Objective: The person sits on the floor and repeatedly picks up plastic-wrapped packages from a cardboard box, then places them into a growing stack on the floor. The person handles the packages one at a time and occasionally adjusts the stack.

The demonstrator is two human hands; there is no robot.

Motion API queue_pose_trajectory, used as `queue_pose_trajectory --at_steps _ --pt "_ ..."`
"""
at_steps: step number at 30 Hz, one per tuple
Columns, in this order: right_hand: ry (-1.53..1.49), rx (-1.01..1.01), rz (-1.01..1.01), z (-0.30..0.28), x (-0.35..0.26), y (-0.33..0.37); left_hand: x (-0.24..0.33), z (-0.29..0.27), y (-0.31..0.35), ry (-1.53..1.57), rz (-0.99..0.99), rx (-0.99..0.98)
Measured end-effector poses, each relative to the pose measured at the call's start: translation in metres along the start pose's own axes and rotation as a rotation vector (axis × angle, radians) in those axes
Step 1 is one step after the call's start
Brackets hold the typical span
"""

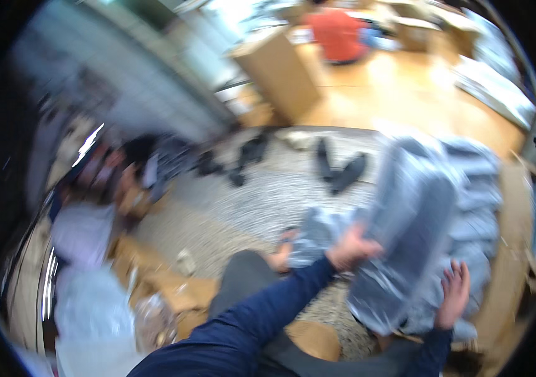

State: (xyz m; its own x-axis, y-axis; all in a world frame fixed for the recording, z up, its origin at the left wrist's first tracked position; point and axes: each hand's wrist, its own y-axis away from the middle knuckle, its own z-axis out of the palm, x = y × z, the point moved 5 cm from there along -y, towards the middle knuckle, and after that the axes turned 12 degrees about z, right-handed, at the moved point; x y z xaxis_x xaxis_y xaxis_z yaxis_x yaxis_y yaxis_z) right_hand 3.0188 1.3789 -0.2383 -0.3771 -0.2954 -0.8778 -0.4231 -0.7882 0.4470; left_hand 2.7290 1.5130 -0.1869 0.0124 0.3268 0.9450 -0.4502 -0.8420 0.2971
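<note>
A long, dark, padded-looking piece in a clear plastic bag slants in front of me, to the right of centre; its kind does not show. My left hand is at the bag's left edge, overlapping it. Its fingers are smeared by motion, so whether they grip the plastic is unclear. By the bag's lower right side, my right hand is raised with its fingers apart and holds nothing. Behind and to the right lies a pile of similar bagged pieces. Another clear bag rests just beyond my left forearm.
An open cardboard box borders the pile on the right. Dark shoes sit on the speckled floor. Left of my leg are brown paper and pale bags. Farther off stand a tall carton and a person in orange.
</note>
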Motion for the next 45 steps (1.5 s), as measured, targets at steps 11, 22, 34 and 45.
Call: queue_pose_trajectory --at_steps 11,22,34,45 --pt "0.478 -0.173 -0.021 0.139 0.077 0.154 -0.041 -0.048 0.207 -0.162 -0.013 0.16" --pt "-0.332 -0.287 0.488 0.183 0.084 0.199 -0.073 -0.053 0.237 0.368 0.353 -0.055" --pt "0.077 -0.233 0.251 0.192 0.08 0.21 -0.003 -0.059 0.259 0.222 0.357 -0.123" --pt "0.239 -0.279 0.035 0.167 0.066 0.219 0.032 -0.053 0.271 -0.172 0.506 0.094"
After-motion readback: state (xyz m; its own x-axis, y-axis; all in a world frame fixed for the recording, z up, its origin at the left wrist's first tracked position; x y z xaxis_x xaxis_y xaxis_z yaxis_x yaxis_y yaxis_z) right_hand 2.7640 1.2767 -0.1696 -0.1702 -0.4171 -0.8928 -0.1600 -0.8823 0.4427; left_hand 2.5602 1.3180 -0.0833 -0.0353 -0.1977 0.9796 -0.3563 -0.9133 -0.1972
